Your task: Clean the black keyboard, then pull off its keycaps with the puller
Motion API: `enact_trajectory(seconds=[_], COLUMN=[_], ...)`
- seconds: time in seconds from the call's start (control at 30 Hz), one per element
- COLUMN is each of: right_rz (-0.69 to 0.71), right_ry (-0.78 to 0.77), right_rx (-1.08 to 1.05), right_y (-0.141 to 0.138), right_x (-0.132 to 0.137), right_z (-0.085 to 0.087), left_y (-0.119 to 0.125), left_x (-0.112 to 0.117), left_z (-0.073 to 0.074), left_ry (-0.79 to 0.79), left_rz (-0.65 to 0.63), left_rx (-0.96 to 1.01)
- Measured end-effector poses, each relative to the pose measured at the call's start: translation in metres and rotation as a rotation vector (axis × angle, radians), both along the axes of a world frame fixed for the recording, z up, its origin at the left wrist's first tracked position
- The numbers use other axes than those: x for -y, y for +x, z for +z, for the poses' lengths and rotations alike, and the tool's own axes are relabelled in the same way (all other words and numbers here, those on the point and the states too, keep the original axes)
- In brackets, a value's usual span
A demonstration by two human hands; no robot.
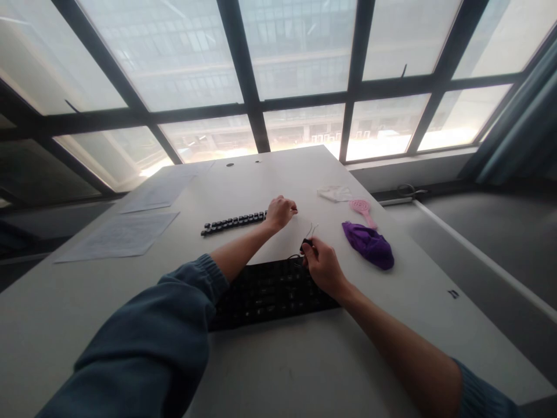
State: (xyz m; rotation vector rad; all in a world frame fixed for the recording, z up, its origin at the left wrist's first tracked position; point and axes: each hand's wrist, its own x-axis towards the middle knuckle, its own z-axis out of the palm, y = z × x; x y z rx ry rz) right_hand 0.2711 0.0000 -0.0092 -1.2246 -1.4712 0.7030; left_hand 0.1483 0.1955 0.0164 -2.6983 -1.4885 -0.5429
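Note:
A black keyboard [265, 293] lies on the white table [130, 296] in front of me. My right hand [324, 267] hovers at its far right corner, fingers pinched on a small black keycap puller [308, 241] whose wire prongs point up. Beyond the keyboard a row of removed black keycaps [232, 223] runs leftward. My left hand [279, 212] rests at the right end of that row, fingers curled closed on something small I cannot make out.
A purple cloth [369, 245] lies right of the keyboard, with a pink brush [362, 209] and a white crumpled wipe [334, 193] behind it. Paper sheets [122, 235] lie at the table's left. Windows stand beyond the far edge; the table's right edge drops off.

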Motion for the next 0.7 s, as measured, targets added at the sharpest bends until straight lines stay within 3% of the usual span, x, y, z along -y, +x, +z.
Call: enact_trajectory(seconds=[0.7], right_rz=[0.010], right_ry=[0.000], right_rx=[0.001], right_y=[0.000], right_x=[0.000], right_z=[-0.001], left_y=[-0.006], left_x=[-0.009], left_z=[-0.015], left_ry=[-0.019], left_rz=[0.088], left_rx=[0.061])
